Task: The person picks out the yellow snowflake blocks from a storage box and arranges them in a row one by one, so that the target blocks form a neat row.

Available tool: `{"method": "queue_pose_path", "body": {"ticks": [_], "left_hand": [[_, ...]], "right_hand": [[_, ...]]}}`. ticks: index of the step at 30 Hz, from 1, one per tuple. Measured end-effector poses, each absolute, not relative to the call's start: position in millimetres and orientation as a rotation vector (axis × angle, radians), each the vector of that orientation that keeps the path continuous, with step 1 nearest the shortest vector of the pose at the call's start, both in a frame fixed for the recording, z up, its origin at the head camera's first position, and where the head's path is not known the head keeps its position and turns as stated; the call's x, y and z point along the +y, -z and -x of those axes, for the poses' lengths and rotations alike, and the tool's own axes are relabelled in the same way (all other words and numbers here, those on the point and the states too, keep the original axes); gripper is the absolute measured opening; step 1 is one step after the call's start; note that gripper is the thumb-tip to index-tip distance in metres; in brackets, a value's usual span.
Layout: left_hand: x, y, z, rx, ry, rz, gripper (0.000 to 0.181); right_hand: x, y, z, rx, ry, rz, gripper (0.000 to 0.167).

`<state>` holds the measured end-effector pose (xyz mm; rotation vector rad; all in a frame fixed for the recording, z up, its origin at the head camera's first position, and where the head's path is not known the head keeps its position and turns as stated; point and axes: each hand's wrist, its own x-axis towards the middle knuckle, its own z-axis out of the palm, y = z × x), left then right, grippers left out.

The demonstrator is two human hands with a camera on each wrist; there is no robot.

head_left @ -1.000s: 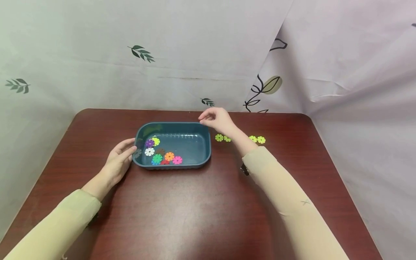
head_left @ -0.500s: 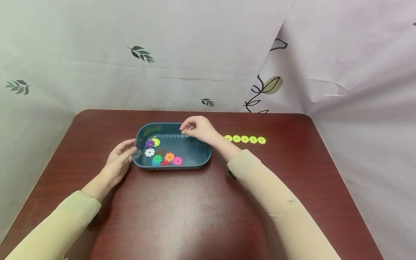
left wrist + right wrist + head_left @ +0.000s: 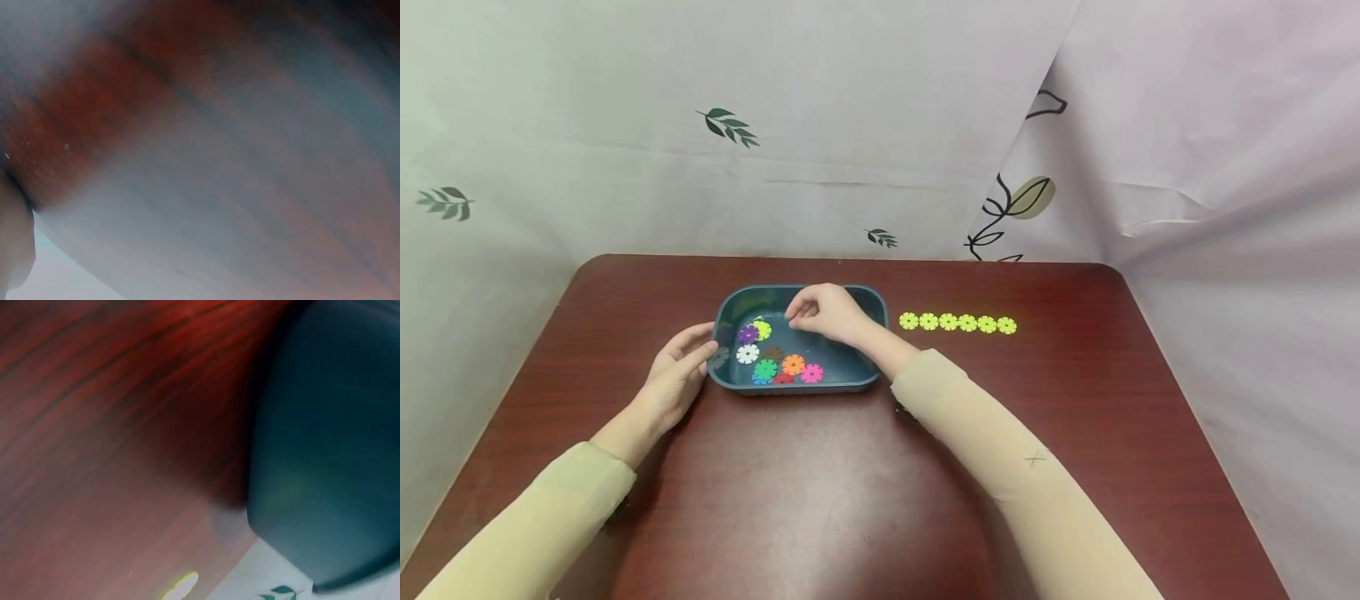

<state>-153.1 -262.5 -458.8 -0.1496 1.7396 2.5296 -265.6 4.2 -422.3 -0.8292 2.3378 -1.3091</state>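
Note:
A dark blue plastic tray [image 3: 842,360] sits on the table. My left hand [image 3: 673,375] holds its left end, thumb at the rim. My right hand [image 3: 827,313] hovers over the back of the tray, fingers loosely bent, nothing visible between them. Inside lie notched snowflake building discs: a yellow disc [image 3: 763,331] partly under a purple disc [image 3: 747,335], a white disc [image 3: 747,354], a green disc [image 3: 765,369], an orange disc [image 3: 793,364], a pink disc [image 3: 812,373], and others partly covered. Right of the tray, several yellow discs [image 3: 948,322] form a straight row.
The reddish-brown wooden table [image 3: 805,483] has rounded back corners. Behind and beside it hangs a pale cloth [image 3: 850,125] with leaf prints. The left wrist view is mostly blurred; the right wrist view shows the tray's outer wall [image 3: 319,450].
My right hand has moved left and lower, from the tray's back right corner to over its interior. The row of yellow discs is now uncovered. The left hand stays on the tray.

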Motion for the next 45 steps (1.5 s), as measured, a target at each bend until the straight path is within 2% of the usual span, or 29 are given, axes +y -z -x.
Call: {"method": "queue_pose_path", "body": {"ticks": [18,34,45], "left_hand": [[-262,459,152,1.764,-2.522,0.177,0.031],[-261,457,152,1.789,-2.499,0.162,0.029],[-260,457,152,1.782,-2.519,0.161,0.03]], "right_hand": [[-40,433,264,2.374,1.104,0.934,0.02],[-45,441,263,2.469,0.838,1.113,0.046],[-48,445,261,2.469,0.867,1.132,0.035]]}}
